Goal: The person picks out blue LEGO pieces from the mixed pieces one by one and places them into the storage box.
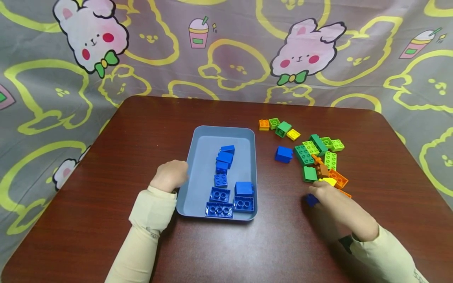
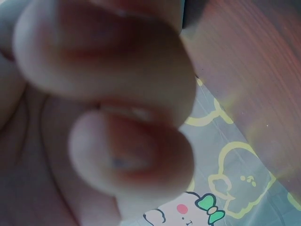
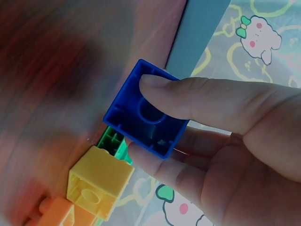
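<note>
A blue building brick (image 3: 124, 106) is pinched between the thumb and fingers of my right hand (image 1: 341, 206); its hollow underside faces the right wrist camera, and the thumb presses inside it. In the head view this hand is low over the front of the colored brick pile, hiding part of it. With curled fingers, my left hand (image 1: 170, 175) holds the left rim of a grey-blue tray (image 1: 199, 151); the grip itself is hidden behind the fingers. Several blue bricks (image 1: 220, 195) lie in the tray's middle and front right.
Another blue brick (image 1: 284, 154) lies between the tray and a pile of green bricks (image 1: 304, 155), with orange, brown and yellow ones among them. Behind it, a short row includes an orange brick (image 1: 264, 125) and a yellow brick (image 1: 293, 135). A patterned cloth (image 1: 233, 59) hangs past the table's far edge.
</note>
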The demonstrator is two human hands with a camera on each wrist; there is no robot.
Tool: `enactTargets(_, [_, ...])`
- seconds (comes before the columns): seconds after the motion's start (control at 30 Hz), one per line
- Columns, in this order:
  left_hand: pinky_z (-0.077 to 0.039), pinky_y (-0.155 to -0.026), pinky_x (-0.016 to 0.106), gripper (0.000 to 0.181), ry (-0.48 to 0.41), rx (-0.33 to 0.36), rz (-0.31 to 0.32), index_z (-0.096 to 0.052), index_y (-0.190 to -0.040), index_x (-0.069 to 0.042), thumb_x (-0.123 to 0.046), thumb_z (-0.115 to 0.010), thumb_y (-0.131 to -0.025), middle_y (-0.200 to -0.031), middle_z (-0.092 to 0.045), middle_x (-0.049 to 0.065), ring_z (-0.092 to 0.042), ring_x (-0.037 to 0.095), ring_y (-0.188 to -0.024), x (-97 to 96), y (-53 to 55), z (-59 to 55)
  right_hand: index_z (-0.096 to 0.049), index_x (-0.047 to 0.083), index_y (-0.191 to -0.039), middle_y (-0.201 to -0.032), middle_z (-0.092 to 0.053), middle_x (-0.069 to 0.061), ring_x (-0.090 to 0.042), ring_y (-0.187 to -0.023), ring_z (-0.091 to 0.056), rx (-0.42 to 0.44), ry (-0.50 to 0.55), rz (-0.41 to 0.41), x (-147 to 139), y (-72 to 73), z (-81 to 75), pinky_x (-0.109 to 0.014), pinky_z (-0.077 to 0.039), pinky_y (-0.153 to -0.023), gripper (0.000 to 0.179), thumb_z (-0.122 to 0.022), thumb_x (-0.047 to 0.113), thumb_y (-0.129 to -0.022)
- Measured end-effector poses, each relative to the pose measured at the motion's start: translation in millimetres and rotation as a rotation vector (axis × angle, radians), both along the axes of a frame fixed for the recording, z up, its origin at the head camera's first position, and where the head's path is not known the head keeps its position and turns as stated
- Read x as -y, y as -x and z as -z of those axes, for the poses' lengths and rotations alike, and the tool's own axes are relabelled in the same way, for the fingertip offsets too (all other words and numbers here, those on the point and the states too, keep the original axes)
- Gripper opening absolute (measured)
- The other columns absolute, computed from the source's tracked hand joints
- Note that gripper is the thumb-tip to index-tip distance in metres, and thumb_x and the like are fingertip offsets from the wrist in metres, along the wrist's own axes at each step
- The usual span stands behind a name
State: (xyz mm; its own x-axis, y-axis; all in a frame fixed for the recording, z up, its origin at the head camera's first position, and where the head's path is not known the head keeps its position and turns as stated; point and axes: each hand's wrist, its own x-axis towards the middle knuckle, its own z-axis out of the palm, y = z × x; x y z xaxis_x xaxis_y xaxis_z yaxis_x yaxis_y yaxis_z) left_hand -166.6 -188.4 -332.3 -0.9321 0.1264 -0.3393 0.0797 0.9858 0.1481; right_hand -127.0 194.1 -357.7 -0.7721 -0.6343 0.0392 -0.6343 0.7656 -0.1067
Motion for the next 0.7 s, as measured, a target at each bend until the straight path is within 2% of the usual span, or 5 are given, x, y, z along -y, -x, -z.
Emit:
enactTargets(0.27, [-0.044,-0.057,0.042,0.017,-0.011,-0.012,0.003,-0.061,-0.081,-0.001,-0.003,-0.045,-0.084,-0.085,-0.060,0.016,-0.055,0.026,-0.070,1.5,-2.1,1.9,-0.054,0.007,-0.074,-0.068,-0.043,0.001,-0.014,-0.062,-0.043,0.005,-0.041,0.003,7,0.8,-8.2,-0.022,-0.036,-0.051,0.031,-0.068,-0.017,-0.062])
enactTargets(0.5, [-0.045,-0.058,0.045,0.018,-0.009,-0.045,-0.002,-0.063,-0.085,0.000,-0.004,-0.046,-0.082,-0.092,-0.061,0.019,-0.059,0.032,-0.079,0.7,-1.9,2.3,-0.055,0.005,-0.073,-0.067,-0.042,0.003,-0.014,-0.061,-0.041,0.000,0.020,-0.006,10,2.5,-8.8,-0.022,-0.035,-0.050,0.029,-0.062,-0.021,-0.062])
enactTargets(0.63, [-0.045,-0.059,0.045,0.018,-0.004,-0.040,-0.004,-0.063,-0.084,-0.001,-0.004,-0.045,-0.083,-0.093,-0.061,0.018,-0.059,0.032,-0.079,0.1,-1.4,1.8,-0.053,0.006,-0.070,-0.066,-0.040,0.002,-0.013,-0.060,-0.040,-0.014,0.058,-0.008,15,3.2,-11.1,-0.022,-0.035,-0.049,0.028,-0.063,-0.020,-0.063])
enactTargets(0.7, [-0.045,-0.059,0.044,0.018,-0.002,-0.036,-0.005,-0.063,-0.084,-0.001,-0.004,-0.045,-0.083,-0.093,-0.061,0.018,-0.059,0.031,-0.079,-0.1,-0.9,1.7,-0.052,0.006,-0.069,-0.066,-0.039,0.001,-0.012,-0.058,-0.039,-0.039,0.079,0.009,16,4.4,-6.8,-0.022,-0.034,-0.047,0.030,-0.066,-0.020,-0.061])
